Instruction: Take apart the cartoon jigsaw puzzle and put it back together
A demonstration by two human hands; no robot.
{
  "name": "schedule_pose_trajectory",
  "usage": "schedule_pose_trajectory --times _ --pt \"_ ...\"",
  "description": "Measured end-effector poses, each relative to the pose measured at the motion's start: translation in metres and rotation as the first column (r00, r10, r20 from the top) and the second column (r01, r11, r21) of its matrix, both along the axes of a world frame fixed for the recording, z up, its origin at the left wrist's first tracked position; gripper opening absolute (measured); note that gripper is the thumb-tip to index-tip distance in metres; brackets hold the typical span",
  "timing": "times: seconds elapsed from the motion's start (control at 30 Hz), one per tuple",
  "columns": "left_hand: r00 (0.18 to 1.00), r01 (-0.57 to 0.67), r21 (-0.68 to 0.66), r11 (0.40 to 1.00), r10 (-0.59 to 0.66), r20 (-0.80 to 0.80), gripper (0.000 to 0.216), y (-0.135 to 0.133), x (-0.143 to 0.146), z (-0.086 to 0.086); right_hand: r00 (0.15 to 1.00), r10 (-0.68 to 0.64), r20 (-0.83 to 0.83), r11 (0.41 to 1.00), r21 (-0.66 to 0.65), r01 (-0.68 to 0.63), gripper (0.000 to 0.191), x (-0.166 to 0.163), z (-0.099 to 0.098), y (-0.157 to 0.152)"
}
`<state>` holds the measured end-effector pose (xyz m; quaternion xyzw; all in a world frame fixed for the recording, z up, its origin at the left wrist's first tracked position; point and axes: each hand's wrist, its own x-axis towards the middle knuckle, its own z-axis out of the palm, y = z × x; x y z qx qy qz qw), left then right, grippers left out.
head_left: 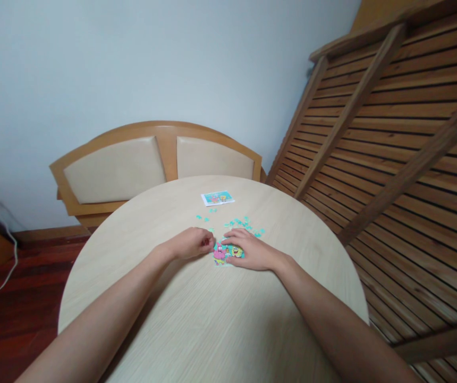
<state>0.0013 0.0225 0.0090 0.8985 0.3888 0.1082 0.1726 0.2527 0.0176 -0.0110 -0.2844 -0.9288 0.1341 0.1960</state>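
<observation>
A partly assembled jigsaw puzzle (pixel 219 254) lies flat on the table, showing a pink cartoon starfish and a yellow sponge figure on turquoise. At its left edge is my left hand (pixel 195 242), thumb and fingers pinched together; what they hold, if anything, is too small to make out. My right hand (pixel 252 250) rests over the puzzle's right side with its fingers stretched out, covering part of the picture. Several loose turquoise puzzle pieces (pixel 246 225) are scattered just beyond my right hand, and a few more pieces (pixel 199 217) lie beyond my left.
A printed picture sheet (pixel 218 198) with the same cartoon figures lies farther back on the round table (pixel 141 218). Behind the table stands a padded headboard (pixel 117 170) against the wall. A slatted wooden frame (pixel 372 117) leans on the right; a white cable (pixel 14 250) hangs at left.
</observation>
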Motion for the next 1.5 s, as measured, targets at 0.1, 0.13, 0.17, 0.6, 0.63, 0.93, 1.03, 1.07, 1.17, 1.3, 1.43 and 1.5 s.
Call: schedule_pose_trajectory --times 0.1,0.13,0.17,0.6,0.63,0.93,1.03,1.07,1.17,1.3,1.43,1.5 --pt "0.999 -0.023 0.008 1.0 0.022 0.039 0.022 0.003 -0.003 -0.001 1.0 -0.006 0.009 1.0 -0.01 0.007 0.044 0.0 0.0 -0.001" --pt "0.997 -0.045 0.048 0.998 0.042 0.062 0.024 0.004 -0.005 -0.002 1.0 -0.008 0.016 1.0 -0.015 0.008 0.044 0.0 -0.001 0.0" --pt "0.994 -0.075 0.104 0.992 0.066 0.085 0.028 0.007 -0.009 -0.004 1.0 -0.008 0.019 1.0 -0.02 0.008 0.044 0.0 -0.001 0.0" --pt "0.943 -0.309 0.082 0.948 0.316 -0.102 0.1 0.038 -0.079 -0.021 0.918 -0.386 -0.087 0.922 -0.011 0.387 0.037 0.083 -0.017 0.053" --pt "0.941 -0.317 0.093 0.944 0.325 -0.097 0.099 0.04 -0.078 -0.024 0.912 -0.405 -0.072 0.914 -0.018 0.405 0.036 0.088 -0.02 0.056" --pt "0.958 -0.288 0.21 0.934 0.277 0.081 0.073 0.04 -0.053 -0.04 0.895 -0.445 -0.01 0.895 0.027 0.445 0.04 0.065 -0.032 0.054" --pt "0.969 -0.245 0.252 0.936 0.23 0.087 0.066 0.035 -0.048 -0.035 0.892 -0.45 0.04 0.893 0.036 0.449 0.042 0.052 -0.029 0.047" --pt "0.973 -0.229 0.261 0.938 0.212 0.093 0.064 0.033 -0.046 -0.034 0.894 -0.447 0.04 0.895 0.037 0.445 0.041 0.049 -0.027 0.045" --pt "0.985 -0.165 0.265 0.95 0.146 0.092 0.067 0.026 -0.037 -0.029 0.906 -0.423 0.015 0.905 0.044 0.422 0.038 0.045 -0.022 0.041" --pt "0.999 -0.021 0.276 0.961 0.01 0.039 0.068 0.013 -0.017 -0.023 0.929 -0.371 -0.015 0.927 0.06 0.371 0.033 0.045 -0.017 0.04" --pt "0.992 0.121 0.27 0.955 -0.125 -0.001 0.064 -0.002 0.006 -0.019 0.935 -0.354 -0.01 0.932 0.083 0.353 0.028 0.046 -0.013 0.04" --pt "0.986 0.16 0.263 0.951 -0.165 -0.005 0.064 -0.007 0.015 -0.018 0.939 -0.344 0.006 0.934 0.101 0.342 0.028 0.047 -0.009 0.039"
